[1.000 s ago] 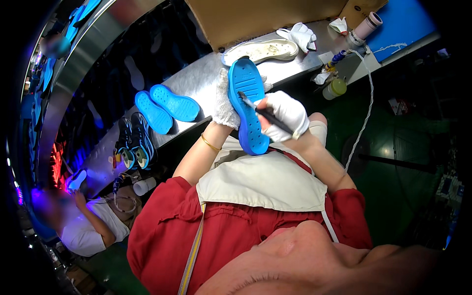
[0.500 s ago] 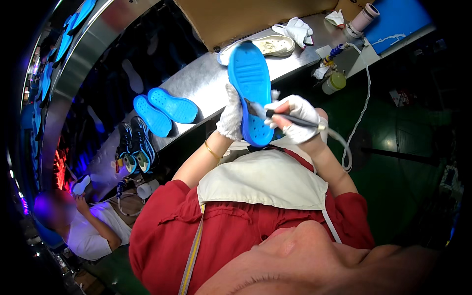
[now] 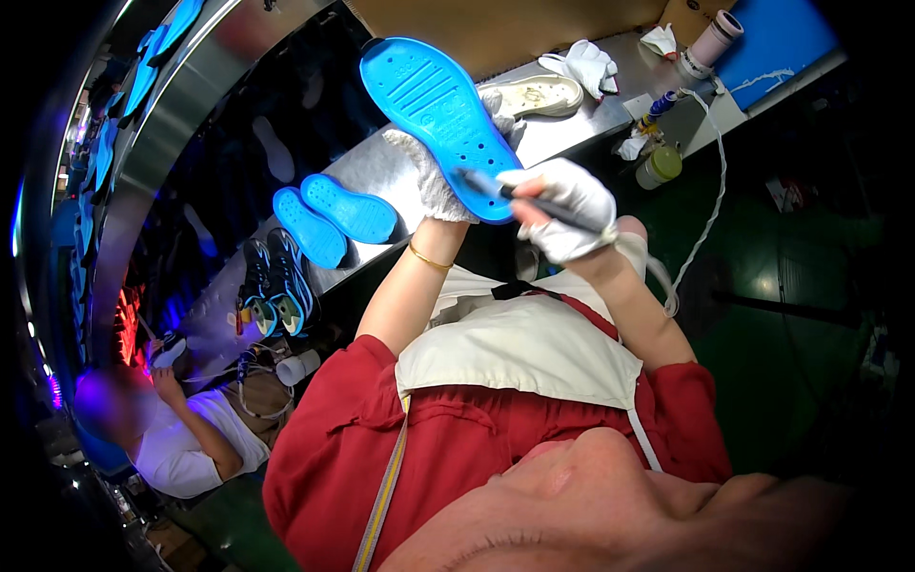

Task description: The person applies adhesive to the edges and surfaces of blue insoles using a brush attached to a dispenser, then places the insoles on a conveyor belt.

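Note:
My left hand (image 3: 431,186), in a white knit glove, is wrapped around a blue shoe sole (image 3: 429,105) and holds it up tilted, just above the bench's front edge. Grooves and small holes show on the sole's upward face. In my right hand (image 3: 572,195), whose white glove leaves some fingertips bare, is a dark-handled brush (image 3: 477,182). Its bristles are smeared by motion over the sole's near end; whether they touch it, I cannot tell. A pale hose (image 3: 662,276) hangs below my right wrist.
On the metal bench (image 3: 367,157) lie two blue soles (image 3: 334,212), black-and-blue shoes (image 3: 286,286), a cream shoe (image 3: 534,93) and white gloves (image 3: 585,67). A cardboard box (image 3: 543,24) stands behind. At right are a lidded jar (image 3: 660,167) and pink bottle (image 3: 713,43). A co-worker (image 3: 195,434) sits left.
The sole has moved up and left, away from my body, and now leans further left. The brush has shifted up with it to the near end. My left forearm reaches further out.

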A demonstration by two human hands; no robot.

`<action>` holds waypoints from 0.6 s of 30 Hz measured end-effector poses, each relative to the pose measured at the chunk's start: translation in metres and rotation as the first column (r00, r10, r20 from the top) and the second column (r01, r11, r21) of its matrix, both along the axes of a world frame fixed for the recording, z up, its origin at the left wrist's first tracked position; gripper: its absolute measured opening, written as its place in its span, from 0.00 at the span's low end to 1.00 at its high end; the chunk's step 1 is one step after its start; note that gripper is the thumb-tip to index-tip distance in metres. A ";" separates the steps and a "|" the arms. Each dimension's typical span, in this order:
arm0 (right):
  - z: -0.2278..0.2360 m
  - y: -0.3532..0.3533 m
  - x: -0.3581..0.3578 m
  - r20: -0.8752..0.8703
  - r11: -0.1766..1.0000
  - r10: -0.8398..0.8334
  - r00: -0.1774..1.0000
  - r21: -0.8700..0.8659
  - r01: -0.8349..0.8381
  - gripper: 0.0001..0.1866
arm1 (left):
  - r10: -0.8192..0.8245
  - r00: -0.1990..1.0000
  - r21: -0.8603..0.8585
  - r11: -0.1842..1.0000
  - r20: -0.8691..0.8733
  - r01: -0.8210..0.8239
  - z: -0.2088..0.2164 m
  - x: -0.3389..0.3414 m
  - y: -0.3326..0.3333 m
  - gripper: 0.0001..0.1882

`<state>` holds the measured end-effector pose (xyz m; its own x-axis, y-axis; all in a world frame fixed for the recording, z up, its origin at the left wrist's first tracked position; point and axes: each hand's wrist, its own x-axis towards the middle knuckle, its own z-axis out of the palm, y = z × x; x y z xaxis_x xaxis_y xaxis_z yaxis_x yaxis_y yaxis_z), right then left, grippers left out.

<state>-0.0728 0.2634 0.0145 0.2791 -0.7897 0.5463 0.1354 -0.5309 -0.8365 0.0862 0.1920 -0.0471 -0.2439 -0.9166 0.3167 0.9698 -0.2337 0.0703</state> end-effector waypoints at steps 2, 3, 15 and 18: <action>-0.001 0.000 0.008 -0.134 0.932 -0.056 0.989 -0.363 0.004 0.10 | -0.063 0.993 -0.113 0.992 -0.097 0.052 -0.001 0.000 -0.002 0.46; 0.004 0.003 0.005 -0.130 0.983 0.063 0.990 -0.161 -0.083 0.09 | -0.066 0.991 -0.127 0.991 -0.121 0.050 0.009 -0.001 0.003 0.46; 0.022 0.001 0.006 0.167 0.853 0.258 0.952 0.424 -0.306 0.08 | -0.018 0.994 -0.205 0.978 0.106 0.040 0.002 0.012 0.001 0.45; 0.019 -0.003 -0.008 0.222 0.881 0.126 0.967 0.423 -0.212 0.08 | 0.191 0.938 -0.102 0.980 0.289 -0.168 0.009 0.020 -0.001 0.46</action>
